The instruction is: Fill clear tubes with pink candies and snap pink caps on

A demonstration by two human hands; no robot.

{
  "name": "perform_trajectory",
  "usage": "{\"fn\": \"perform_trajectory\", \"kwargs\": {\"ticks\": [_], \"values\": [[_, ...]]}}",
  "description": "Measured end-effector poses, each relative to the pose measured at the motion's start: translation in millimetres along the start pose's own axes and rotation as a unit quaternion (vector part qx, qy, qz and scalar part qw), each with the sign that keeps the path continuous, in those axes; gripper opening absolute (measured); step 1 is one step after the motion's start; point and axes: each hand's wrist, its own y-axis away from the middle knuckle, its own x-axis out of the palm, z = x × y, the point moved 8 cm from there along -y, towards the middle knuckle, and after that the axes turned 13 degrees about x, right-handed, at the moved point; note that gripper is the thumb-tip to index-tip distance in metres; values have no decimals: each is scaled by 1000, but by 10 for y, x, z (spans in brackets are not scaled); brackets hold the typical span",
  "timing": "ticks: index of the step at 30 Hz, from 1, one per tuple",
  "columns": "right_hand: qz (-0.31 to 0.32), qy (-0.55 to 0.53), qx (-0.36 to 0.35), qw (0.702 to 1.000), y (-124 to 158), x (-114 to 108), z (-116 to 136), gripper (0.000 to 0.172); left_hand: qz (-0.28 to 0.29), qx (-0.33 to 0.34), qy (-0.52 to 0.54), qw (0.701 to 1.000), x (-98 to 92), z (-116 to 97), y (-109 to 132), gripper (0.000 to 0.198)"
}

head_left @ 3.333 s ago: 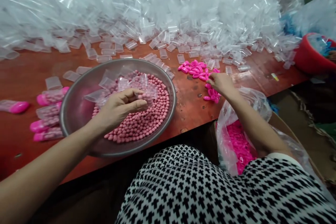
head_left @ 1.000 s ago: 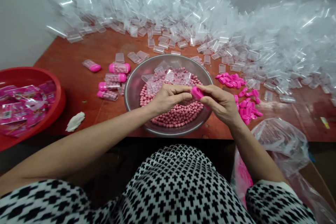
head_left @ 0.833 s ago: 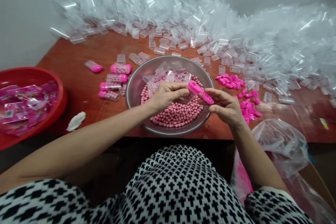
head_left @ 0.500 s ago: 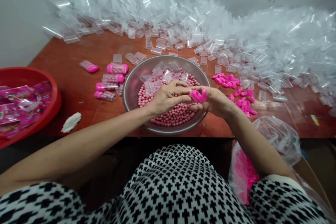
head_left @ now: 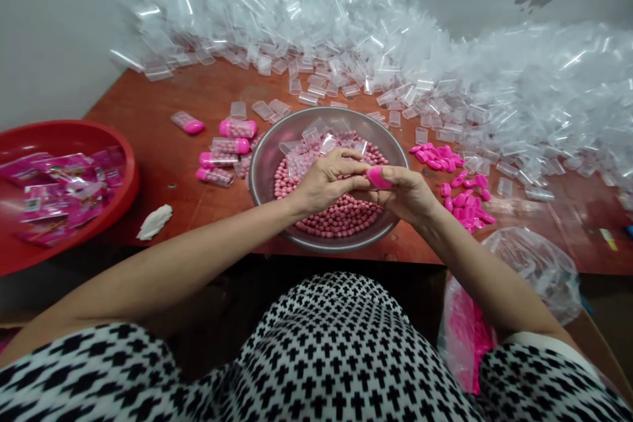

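Observation:
Over a steel bowl [head_left: 260, 175], my two hands meet around a small glossy pink cap [head_left: 378, 177]. My right hand [head_left: 408, 192] pinches the cap, its thumb lying on top. The fingers of my left hand [head_left: 329, 183] are closed and reach the cap's left side; whatever they hold is hidden behind them. Round pink beads [head_left: 336, 221] fill the bowl, with several clear plastic tubes [head_left: 311, 138] lying on them. Left of the bowl are several bead-filled tubes with pink caps [head_left: 238, 128]. Loose pink caps [head_left: 467, 208] lie in piles to the right.
A large heap of clear tubes [head_left: 346, 20] spreads along the back of the wooden table [head_left: 148, 95]. At the left stands a red basin [head_left: 131, 178] with pink packets. A crumpled white cloth [head_left: 154, 221] lies near the front edge. A plastic bag [head_left: 465, 323] of pink pieces hangs at right.
Two pink pieces showed between my hands before; now one pink cap shows, under my right thumb. My fingers have drawn closer together. The whole view has shifted slightly, moving the scene right.

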Motion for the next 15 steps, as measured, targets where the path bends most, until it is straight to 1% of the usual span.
{"fn": "perform_trajectory", "kwargs": {"ticks": [3,5,7,8,9,10,12,13,14,15], "values": [[-10,-8,-14,1000,-88,25,15,28,-15,5,-37,999,-41,15,17,15],[-5,-7,-7,1000,-145,72,7,32,-30,5,-54,998,-94,9,26,15],[19,14,17,1000,-182,157,-14,40,-32,2,-62,998,-186,-21,30,16],[35,30,26,999,-187,199,-16,46,-33,0,-65,997,-265,-45,35,17],[48,46,26,997,-183,228,-2,53,-36,-6,-69,997,-377,-67,45,19],[54,59,14,997,-172,234,33,58,-43,-16,-81,996,-529,-86,66,21],[32,81,-36,996,-137,164,145,61,-67,-53,-143,986,-942,-95,148,25],[11,91,-61,994,-115,101,197,58,-81,-74,-201,973,-1184,-95,210,25],[-9,101,-81,992,-94,35,234,53,-86,-94,-275,953,-1422,-92,279,24],[-24,109,-93,989,-78,-26,250,49,-75,-116,-349,927,-1624,-75,348,23]]}}
